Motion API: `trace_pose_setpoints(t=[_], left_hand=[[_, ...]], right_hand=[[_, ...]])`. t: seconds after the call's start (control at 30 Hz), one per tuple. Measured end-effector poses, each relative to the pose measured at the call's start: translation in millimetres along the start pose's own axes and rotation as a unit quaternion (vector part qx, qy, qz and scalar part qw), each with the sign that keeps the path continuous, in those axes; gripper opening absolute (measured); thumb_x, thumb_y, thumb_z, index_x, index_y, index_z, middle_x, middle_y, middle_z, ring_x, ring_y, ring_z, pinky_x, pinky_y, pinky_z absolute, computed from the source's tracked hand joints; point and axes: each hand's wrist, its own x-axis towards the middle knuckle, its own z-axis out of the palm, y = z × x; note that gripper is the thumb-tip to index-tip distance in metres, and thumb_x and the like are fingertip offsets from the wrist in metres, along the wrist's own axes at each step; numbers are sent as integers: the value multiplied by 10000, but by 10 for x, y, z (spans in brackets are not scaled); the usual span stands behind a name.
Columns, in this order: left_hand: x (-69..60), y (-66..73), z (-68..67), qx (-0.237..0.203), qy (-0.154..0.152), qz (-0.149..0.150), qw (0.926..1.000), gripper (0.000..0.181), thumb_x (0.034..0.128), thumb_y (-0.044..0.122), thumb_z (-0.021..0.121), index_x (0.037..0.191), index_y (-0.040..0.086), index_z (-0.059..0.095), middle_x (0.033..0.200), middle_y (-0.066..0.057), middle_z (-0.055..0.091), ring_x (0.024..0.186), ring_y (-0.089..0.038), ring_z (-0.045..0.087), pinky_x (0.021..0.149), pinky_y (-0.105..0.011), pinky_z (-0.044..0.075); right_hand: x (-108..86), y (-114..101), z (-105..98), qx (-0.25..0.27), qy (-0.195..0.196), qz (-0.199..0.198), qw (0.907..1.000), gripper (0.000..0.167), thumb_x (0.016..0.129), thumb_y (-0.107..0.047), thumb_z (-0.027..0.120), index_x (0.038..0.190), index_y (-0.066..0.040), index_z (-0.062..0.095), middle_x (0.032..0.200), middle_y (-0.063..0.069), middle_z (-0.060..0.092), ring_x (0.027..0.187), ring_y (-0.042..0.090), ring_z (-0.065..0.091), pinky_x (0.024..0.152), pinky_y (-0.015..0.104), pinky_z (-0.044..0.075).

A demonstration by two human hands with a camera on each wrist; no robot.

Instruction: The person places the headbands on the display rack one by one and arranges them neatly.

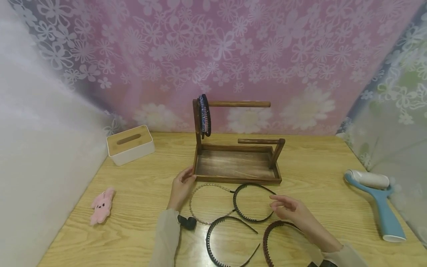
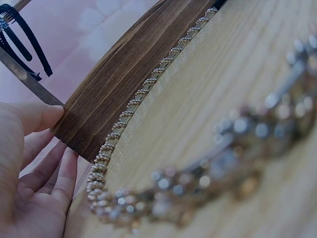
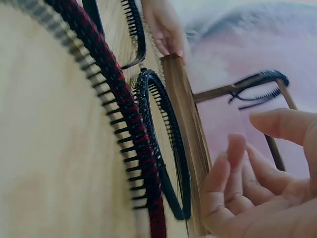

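A dark wooden rack (image 1: 238,181) with a shallow tray and two bars stands on the table. My left hand (image 1: 181,187) grips its front left corner, the thumb on the front wall in the left wrist view. Several headbands hang at the left end of the upper bar, a glittery blue one (image 1: 202,115) among them. Over the table my right hand (image 1: 295,213) holds nothing, its fingers loosely bent near a black toothed headband (image 1: 235,202). Beside that lies a beaded headband (image 1: 191,204). Nearer are another black headband (image 1: 208,241) and a dark red one (image 3: 131,116).
A white tissue box (image 1: 133,154) with a wooden lid sits at the back left. Below it lies a pink plush toy (image 1: 102,206). On the right is a blue-handled lint roller (image 1: 387,211). A flowered curtain (image 1: 233,55) hangs behind the table.
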Motion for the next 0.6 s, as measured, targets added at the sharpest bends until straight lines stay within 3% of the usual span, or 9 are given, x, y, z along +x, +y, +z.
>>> trace_pose_setpoints(t=[0.1,0.3,0.43,0.5,0.6], left_hand=[[-2,-9,2,-36,-13,-34,10000,407,942,80,626,1342,33,570,1339,-162,581,1222,-299,550,1088,-399,460],[-7,17,-9,-3,-22,6,10000,420,948,81,617,1353,-6,548,1368,-198,560,1234,-339,540,1093,-436,450],[-79,185,-29,47,-59,-60,10000,424,950,64,598,1355,-40,529,1384,-223,542,1242,-367,529,1100,-463,438],[-77,176,-26,65,-51,-114,9999,421,947,75,605,1353,-17,541,1378,-203,552,1234,-350,536,1094,-457,443],[-27,47,-17,31,-13,-126,9999,418,948,107,617,1355,34,558,1366,-169,566,1229,-320,542,1090,-447,448]], right_hand=[[-191,103,-6,157,10,537,9984,570,1004,-257,538,1445,61,368,1270,177,582,1061,50,592,912,285,557],[-471,340,74,815,-638,521,9933,561,1014,-182,513,1448,101,299,1161,-55,657,1039,-39,589,869,147,503],[-554,411,232,1233,-1041,616,9850,570,985,-140,560,1408,140,299,1074,-37,659,956,-2,609,816,162,527],[-576,441,303,1512,-1313,719,9771,574,966,-120,584,1374,168,301,1023,-12,649,890,32,624,773,185,548],[-577,491,360,1758,-1828,667,9650,612,938,-108,620,1301,240,270,947,-15,621,765,35,604,692,154,527]])
